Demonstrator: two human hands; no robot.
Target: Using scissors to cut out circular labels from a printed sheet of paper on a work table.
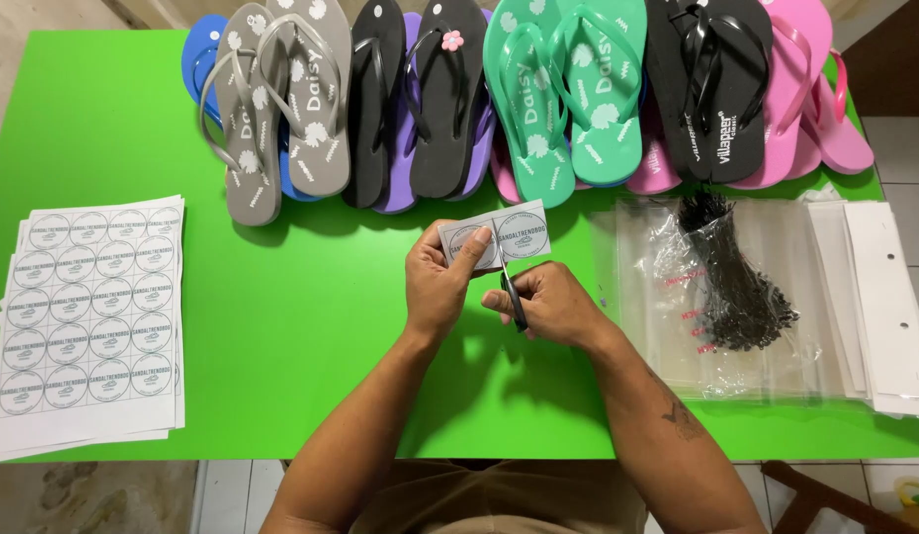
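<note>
sheets (88, 321) left, sandals (538, 94) behind, bags (736, 297) right

The person's forearms are bare from wrist to elbow, the right forearm (667, 425) bears a small dark tattoo (684, 419) at lower right of the frame, and an olive-brown shirt (499, 499) shows at the bottom edge.

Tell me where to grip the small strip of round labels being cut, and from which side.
Grip the label strip by its left end, coming from below, as the left hand does now. The scissors in the right hand cut up through its middle, so probably only that end, away from the blades, gives a firm hold.
</note>
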